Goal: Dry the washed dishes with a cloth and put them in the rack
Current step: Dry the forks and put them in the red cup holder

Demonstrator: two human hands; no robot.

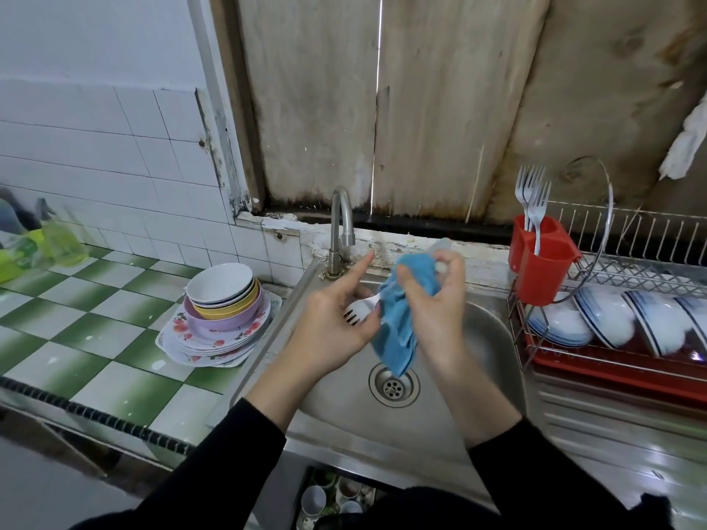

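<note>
Both hands are over the sink (486,338), above the drain (394,384). L hand (333,327) pinches a pale fork (359,309) at the tine end w/ thumb and curled fingers; its index finger sticks out straight toward the tap (341,223) at 12 o'clock. R hand (436,300), just at 3 o'clock of the L, is curled round a blue cloth (398,323) bunched over the fork's handle. The cloth sits between the two hands, w/ its loose end hanging toward 6 o'clock over the drain. The handle's tip seems to poke out past the R thumb, but it's blurred. The rack (631,262) stands at 3 o'clock of the sink w/ blue-rimmed bowls (597,315) tilted on edge. A red cutlery holder (543,269) at its left end has forks (533,197) tines up. At 9 o'clock of the sink is a stack of bowls and plates (222,304) on the green-and-white tiled counter (95,300).
</note>
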